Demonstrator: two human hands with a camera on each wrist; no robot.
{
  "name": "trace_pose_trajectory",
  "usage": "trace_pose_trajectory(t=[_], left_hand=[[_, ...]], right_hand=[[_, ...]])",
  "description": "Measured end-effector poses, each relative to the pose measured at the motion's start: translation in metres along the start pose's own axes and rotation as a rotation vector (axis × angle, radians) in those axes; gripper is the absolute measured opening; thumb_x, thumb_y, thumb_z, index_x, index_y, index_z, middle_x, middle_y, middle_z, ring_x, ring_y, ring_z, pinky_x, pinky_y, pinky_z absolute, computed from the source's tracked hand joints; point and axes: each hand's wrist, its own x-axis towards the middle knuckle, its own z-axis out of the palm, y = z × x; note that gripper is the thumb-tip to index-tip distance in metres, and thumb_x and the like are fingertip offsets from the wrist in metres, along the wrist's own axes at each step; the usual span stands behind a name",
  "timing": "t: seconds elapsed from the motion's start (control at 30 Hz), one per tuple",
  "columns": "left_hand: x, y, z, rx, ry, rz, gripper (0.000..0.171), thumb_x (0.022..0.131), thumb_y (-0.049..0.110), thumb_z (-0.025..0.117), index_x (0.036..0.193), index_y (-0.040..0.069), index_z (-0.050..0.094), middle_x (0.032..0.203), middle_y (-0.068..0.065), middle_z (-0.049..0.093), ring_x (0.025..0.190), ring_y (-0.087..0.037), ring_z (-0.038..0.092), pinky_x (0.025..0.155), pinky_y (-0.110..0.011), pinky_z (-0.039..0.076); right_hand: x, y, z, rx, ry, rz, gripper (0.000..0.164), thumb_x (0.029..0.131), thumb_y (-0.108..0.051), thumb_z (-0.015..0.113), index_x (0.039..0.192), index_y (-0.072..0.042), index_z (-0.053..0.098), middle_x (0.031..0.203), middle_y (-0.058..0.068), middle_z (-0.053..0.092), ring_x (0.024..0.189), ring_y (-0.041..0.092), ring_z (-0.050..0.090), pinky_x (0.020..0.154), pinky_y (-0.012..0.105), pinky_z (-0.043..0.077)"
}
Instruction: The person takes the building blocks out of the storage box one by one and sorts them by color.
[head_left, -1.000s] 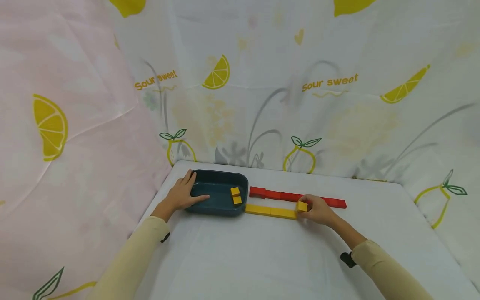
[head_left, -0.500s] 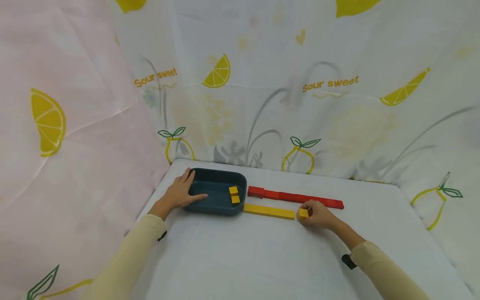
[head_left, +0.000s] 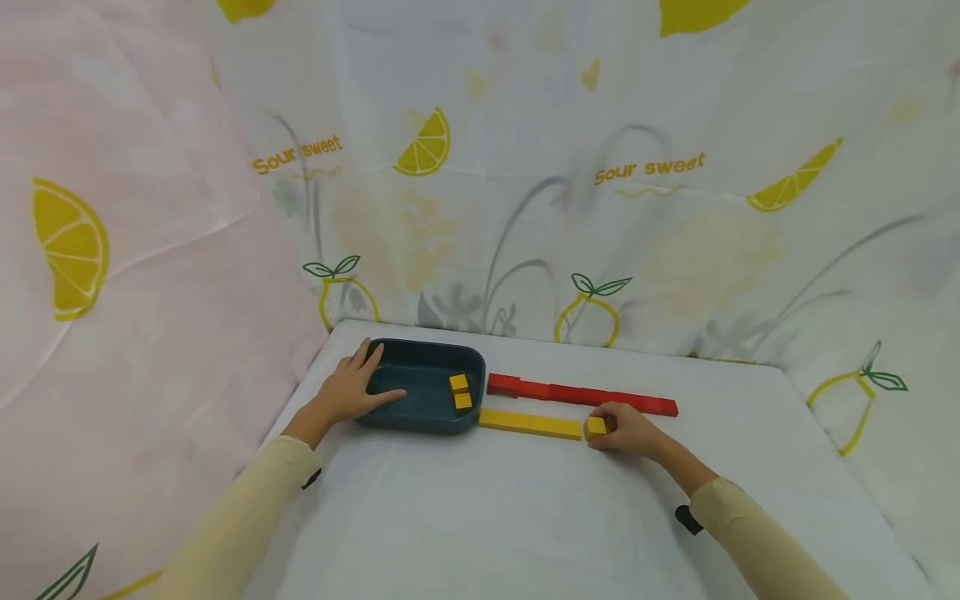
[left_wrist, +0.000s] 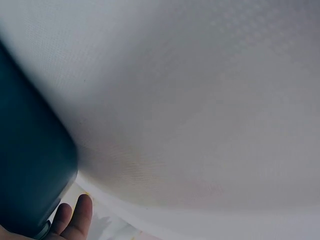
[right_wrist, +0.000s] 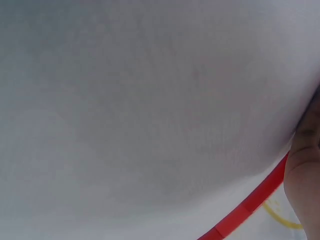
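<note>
My right hand (head_left: 630,429) pinches a yellow block (head_left: 596,427) at the table surface, just off the right end of a straight yellow row of blocks (head_left: 530,423). Only a sliver of gap shows between block and row. My left hand (head_left: 348,392) rests spread on the left side of a dark blue tray (head_left: 422,423), its thumb reaching over the inside. In the left wrist view, two fingertips (left_wrist: 82,210) show beside the tray's corner. Inside the tray lie two small yellow blocks (head_left: 461,392), near its right wall. The right wrist view does not show the pinched block.
A longer row of red blocks (head_left: 577,392) runs behind the yellow row, its left end slightly uneven. White cloth covers the table (head_left: 487,517). A lemon-print curtain (head_left: 510,208) rises behind, and a pink cloth (head_left: 172,333) hangs at the left.
My right hand has lowered the yellow block from above the row's end to the table, then brought it closer to the row. The left hand stays on the tray. The head view shifts slightly.
</note>
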Motion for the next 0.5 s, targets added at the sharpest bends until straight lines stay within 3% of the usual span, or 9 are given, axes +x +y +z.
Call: trace_pose_trajectory(t=[0.5], left_hand=[[0.0005, 0.0006, -0.0009, -0.017, -0.003, -0.001, 0.114, 0.08, 0.082, 0.05, 0.16, 0.012, 0.01, 0.166, -0.021, 0.001, 0.143, -0.052, 0.021, 0.105, -0.071, 0.033]], right_hand=[[0.001, 0.0003, 0.0041, 0.033, 0.022, -0.011, 0.04, 0.078, -0.017, 0.084, 0.111, -0.006, 0.066, 0.094, 0.004, 0.06, 0.086, 0.02, 0.052, 0.071, 0.024, 0.051]])
